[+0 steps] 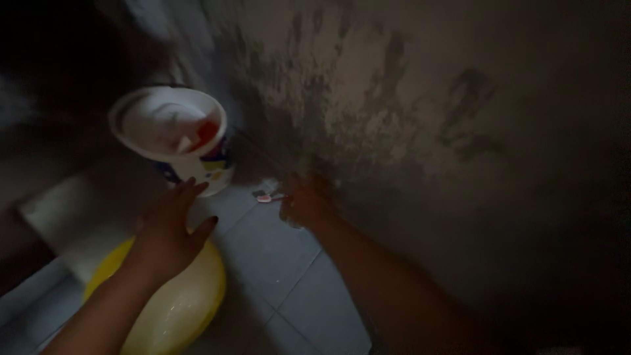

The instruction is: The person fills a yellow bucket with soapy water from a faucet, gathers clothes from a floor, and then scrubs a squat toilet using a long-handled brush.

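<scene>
A white plastic bucket (172, 126) with a coloured label stands on the tiled floor in the corner, with something red and white inside. My left hand (169, 229) reaches toward its lower side, fingers spread, empty, almost touching it. Below that hand sits a yellow basin (187, 302). My right hand (303, 200) is stretched toward the foot of the wall, blurred, next to a small red and white scrap (264, 196) on the floor. Whether the right hand holds anything is unclear.
A stained, mould-marked wall (420, 118) fills the right side. Grey floor tiles (282, 263) run between my arms. A pale block-like object (66, 217) lies at the left. The scene is dim.
</scene>
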